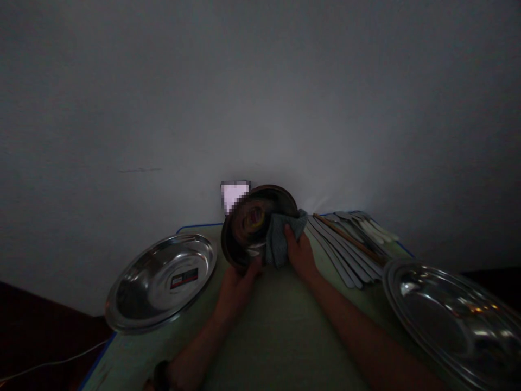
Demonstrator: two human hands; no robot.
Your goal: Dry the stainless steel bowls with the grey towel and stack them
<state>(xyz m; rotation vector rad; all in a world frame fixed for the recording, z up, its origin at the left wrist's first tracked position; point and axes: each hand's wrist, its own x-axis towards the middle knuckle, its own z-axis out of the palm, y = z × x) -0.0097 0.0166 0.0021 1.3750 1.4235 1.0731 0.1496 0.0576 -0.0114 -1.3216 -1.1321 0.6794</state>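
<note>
A metal bowl (260, 217) with a round sticker on its inside is held tilted above the table, its hollow facing me. My left hand (240, 282) grips the near rim, thumb over the edge. In my right hand (300, 252) is a grey-blue cloth (280, 239), which lies over the bowl's right rim and partly covers its inside. The fingers of both hands are partly hidden behind the bowl and cloth.
On the left sits a shiny metal basin (154, 293) with a dark label. More metal basins (431, 320) stand at the right. Several flat utensils (345, 250) lie behind them. A blurred bright screen (234, 195) is by the wall (260, 98). The table (280, 331) is green.
</note>
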